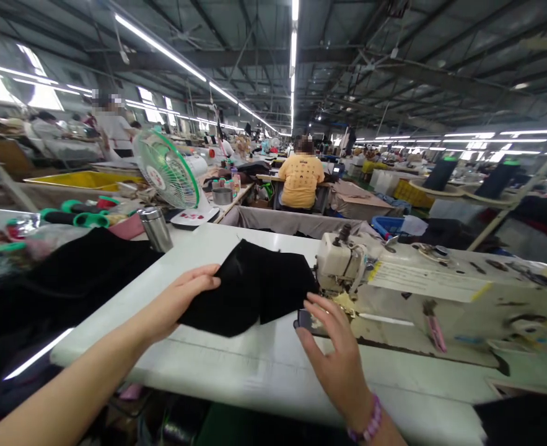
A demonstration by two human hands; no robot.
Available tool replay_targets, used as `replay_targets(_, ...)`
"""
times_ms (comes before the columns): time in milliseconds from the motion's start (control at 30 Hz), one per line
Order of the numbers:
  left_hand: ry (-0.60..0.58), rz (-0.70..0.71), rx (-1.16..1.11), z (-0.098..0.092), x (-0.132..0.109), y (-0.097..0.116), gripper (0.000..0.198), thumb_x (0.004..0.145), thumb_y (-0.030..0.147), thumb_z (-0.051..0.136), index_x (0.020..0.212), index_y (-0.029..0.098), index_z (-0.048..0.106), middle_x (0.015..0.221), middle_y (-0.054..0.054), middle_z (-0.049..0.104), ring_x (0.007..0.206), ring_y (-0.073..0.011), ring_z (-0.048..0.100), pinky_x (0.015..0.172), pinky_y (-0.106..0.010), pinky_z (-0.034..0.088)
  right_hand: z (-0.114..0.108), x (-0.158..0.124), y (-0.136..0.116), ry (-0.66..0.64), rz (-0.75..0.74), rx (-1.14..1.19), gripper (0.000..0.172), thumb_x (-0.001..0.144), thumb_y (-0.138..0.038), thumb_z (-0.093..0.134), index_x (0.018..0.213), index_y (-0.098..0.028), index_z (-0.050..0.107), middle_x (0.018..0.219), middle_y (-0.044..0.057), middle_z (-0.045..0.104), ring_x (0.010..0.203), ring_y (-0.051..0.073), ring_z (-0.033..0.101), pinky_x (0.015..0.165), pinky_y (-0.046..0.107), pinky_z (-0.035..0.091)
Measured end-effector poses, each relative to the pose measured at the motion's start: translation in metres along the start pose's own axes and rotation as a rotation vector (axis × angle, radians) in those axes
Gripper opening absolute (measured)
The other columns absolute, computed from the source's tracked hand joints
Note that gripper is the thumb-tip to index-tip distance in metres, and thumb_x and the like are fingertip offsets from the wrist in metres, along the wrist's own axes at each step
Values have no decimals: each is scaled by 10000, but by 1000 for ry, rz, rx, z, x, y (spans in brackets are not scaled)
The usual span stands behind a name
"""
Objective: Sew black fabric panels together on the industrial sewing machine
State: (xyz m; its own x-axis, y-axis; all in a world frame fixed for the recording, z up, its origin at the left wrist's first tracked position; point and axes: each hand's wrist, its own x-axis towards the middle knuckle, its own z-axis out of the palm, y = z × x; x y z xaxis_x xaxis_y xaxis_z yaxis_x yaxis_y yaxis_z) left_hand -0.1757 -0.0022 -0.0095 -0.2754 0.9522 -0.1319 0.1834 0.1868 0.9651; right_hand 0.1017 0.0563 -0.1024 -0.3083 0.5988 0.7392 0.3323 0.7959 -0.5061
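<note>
A piece of black fabric [254, 285] lies across the pale sewing table [236, 365], its right end reaching the needle side of a sewing machine [422, 279]. My left hand [192, 291] grips the fabric's left edge, thumb on top and fingers partly hidden by the cloth. At the right end, my right hand [333, 347] is held with thumb and fingers apart near the machine's presser area. Its fingertips are close to the cloth edge; whether they touch it I cannot tell. A purple bead bracelet [368, 421] circles the right wrist.
Left of the table are dark cloth [69, 279], a steel flask [155, 229], thread spools [78, 217] and a green-rimmed fan [168, 167]. Pink-handled snips [435, 328] rest against the machine. More black cloth [524, 421] lies front right. Ahead sits a person in a yellow shirt [301, 179].
</note>
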Motion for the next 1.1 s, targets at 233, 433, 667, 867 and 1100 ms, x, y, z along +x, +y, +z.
replay_targets(233,-333,-86,-207,24,-39,-11,220,728,341,594,870,187,661,774,-24,700,687,-194,629,613,-279,492,6,66,-50,-205,306,500,383,907,-401,637,1240,-211,633,1164,84,707,1089,235,665,975,421,534)
replay_targets(433,-311,212,-69,33,-30,-2,264,867,400,469,751,190,580,985,-75,718,899,-229,648,830,-375,524,15,60,-52,-189,507,695,220,798,-351,737,953,-198,697,863,27,735,789,172,697,724,293,579)
replay_targets(667,-189,343,133,76,-35,-29,378,699,171,637,1062,218,539,1038,-39,698,1054,-232,636,985,-407,462,23,37,-45,-102,438,532,225,853,-342,656,1026,-199,670,1022,67,691,897,181,675,789,314,572)
replay_targets(867,-61,357,79,76,-34,-25,390,727,185,555,1114,210,523,889,-10,695,869,-197,668,804,-335,521,16,29,-41,-261,546,613,180,825,-364,712,901,-201,714,853,17,684,768,161,645,685,276,535)
replay_targets(1100,35,473,203,74,-38,-9,386,643,117,485,976,194,664,970,-28,732,951,-212,672,932,-362,515,11,30,-38,-159,489,562,102,854,-304,682,861,-207,714,828,6,654,743,147,617,664,252,490)
